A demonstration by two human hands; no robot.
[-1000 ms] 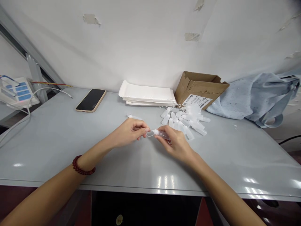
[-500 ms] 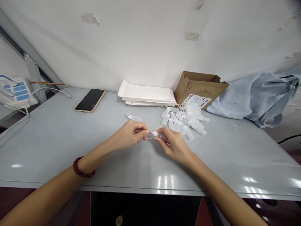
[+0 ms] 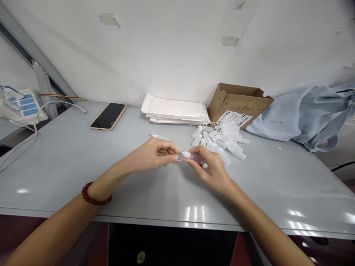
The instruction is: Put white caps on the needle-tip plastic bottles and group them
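Note:
My right hand [image 3: 209, 164] pinches a small translucent plastic tube [image 3: 196, 158] between thumb and fingers, its white tapered end pointing left. A thin white cord loop [image 3: 180, 160] curves out from that end. At the loop, the thumb and fingertips of my left hand [image 3: 162, 155] close on the cord, though the exact grip is partly hidden. Just behind the left hand lies another tube [image 3: 159, 137] with a cord at its end. Right of centre, beyond my right hand, sits a pile of similar translucent pieces [image 3: 222, 142] with tangled white cords.
A stack of white padded envelopes [image 3: 174, 107] lies along the wall, beside an open cardboard box [image 3: 238, 103]. To the right is a light blue cloth bag [image 3: 288, 114]. On the left are a phone [image 3: 108, 116], a white cable [image 3: 37, 114] and a power strip [image 3: 26, 105].
The left fingertips have spread slightly at the cord. Both hands and the tube have shifted a little to the right in the picture, as the view itself moves slightly.

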